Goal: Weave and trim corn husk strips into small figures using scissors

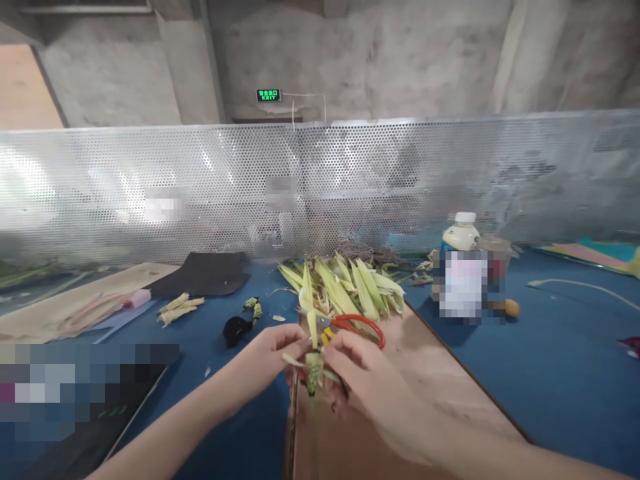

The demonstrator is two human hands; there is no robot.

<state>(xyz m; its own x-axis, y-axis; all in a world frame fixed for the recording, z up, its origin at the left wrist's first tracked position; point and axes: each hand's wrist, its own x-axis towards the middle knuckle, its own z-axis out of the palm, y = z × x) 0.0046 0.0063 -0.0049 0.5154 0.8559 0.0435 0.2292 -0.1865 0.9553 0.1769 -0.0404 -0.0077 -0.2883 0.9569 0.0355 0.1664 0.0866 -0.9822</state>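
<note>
My left hand (267, 353) and my right hand (357, 373) meet over the near end of a brown board (425, 393). Between the fingertips of both hands is a small green woven leaf piece (314, 371), with a long pale leaf strip (311, 320) rising from it. Red-handled scissors (357, 325) lie on the board just behind my right hand. A heap of green leaf strips (345, 285) is spread at the board's far end.
The table (560, 373) has a blue cover. A plastic bottle (460, 233) stands at the right, a small black object (236, 329) and loose leaf bits (175, 309) at the left, with a dark sheet (205, 273) behind. A perforated metal screen (320, 187) walls the far edge.
</note>
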